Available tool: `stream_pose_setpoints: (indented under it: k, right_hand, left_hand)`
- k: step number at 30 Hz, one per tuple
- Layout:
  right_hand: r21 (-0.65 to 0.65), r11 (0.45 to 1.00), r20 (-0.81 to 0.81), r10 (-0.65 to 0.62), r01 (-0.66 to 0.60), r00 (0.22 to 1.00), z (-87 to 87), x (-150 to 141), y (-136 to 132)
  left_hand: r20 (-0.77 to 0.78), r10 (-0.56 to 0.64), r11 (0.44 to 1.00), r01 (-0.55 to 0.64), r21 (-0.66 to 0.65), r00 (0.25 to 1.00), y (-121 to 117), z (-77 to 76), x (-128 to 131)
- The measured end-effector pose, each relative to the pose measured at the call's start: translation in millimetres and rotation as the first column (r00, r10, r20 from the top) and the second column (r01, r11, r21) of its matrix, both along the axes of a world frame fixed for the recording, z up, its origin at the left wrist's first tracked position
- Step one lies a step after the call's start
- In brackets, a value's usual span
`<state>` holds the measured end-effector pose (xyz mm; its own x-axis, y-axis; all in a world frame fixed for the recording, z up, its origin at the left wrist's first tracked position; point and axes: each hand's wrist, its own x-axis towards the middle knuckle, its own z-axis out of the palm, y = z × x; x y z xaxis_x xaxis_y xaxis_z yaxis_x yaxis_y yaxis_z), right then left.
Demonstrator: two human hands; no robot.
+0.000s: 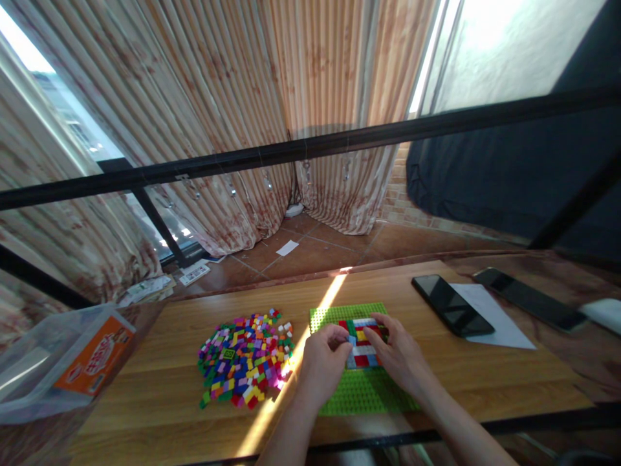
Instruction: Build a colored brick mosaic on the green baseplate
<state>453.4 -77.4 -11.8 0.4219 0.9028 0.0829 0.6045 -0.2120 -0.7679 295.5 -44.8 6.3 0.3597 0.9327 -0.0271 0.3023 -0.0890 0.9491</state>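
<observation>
A green studded baseplate (363, 393) lies on the wooden table, partly under both forearms. On its upper half sits a block of red, white, blue, green and yellow toy bricks (361, 360). My left hand (323, 359) is at the left side of this block, thumb and forefinger pinched together. Whatever is between those fingertips is too small and covered to name. My right hand (400, 353) rests at the block's right side, fingers stretched and apart, fingertips touching the bricks. It covers part of the block's right edge.
Left of the baseplate spreads a pile of loose coloured bricks (245, 359). A clear plastic box (43, 362) with an orange label stands at the far left. A black phone (451, 304) lies partly on white paper (509, 327) at the right, with another dark phone (531, 299) beyond.
</observation>
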Motion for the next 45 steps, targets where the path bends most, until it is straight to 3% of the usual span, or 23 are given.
stream_pose_setpoints:
  k: [11, 16, 20, 23, 28, 33, 36, 40, 45]
  right_hand:
    - [0.026, 0.999, -0.041, -0.034, 0.035, 0.999, -6.0, 9, 2]
    - [0.053, 0.998, -0.040, -0.044, 0.046, 0.998, -6.4, 11, 2]
    - [0.033, 0.999, -0.045, -0.035, 0.037, 0.998, -9.4, 11, 3]
    - [0.023, 1.000, -0.035, -0.018, 0.019, 0.999, -14.0, 12, 4]
    - [-0.011, 1.000, -0.018, -0.003, 0.003, 1.000, -15.7, 12, 5]
    - [-0.039, 0.999, -0.036, 0.003, -0.004, 0.999, -13.8, 13, 4]
    - [-0.032, 0.999, -0.047, 0.014, -0.015, 0.999, -14.8, 14, 4]
    - [-0.020, 1.000, -0.054, 0.013, -0.015, 0.998, -14.9, 13, 4]
    - [-0.022, 1.000, -0.052, 0.008, -0.009, 0.999, -11.8, 11, 3]
  left_hand:
    - [-0.056, 0.031, 0.996, -0.026, 0.090, 0.998, 6, 9.8, -11]
    - [-0.186, 0.188, 0.979, -0.169, 0.116, 0.964, 21, 20.2, -44]
    - [-0.380, 0.323, 0.945, -0.271, 0.184, 0.867, 31, 21.1, -72]
    - [-0.471, 0.340, 0.935, -0.238, 0.263, 0.814, 35, 16.7, -83]
    - [-0.539, 0.306, 0.947, -0.190, 0.259, 0.785, 30, 14.4, -79]
    - [-0.540, 0.278, 0.957, -0.179, 0.230, 0.794, 25, 16.9, -79]
    - [-0.548, 0.273, 0.948, -0.125, 0.292, 0.791, 29, 17.6, -91]
    - [-0.608, 0.300, 0.933, -0.093, 0.348, 0.735, 32, 17.0, -104]
    - [-0.680, 0.272, 0.944, -0.052, 0.326, 0.680, 27, 12.7, -98]
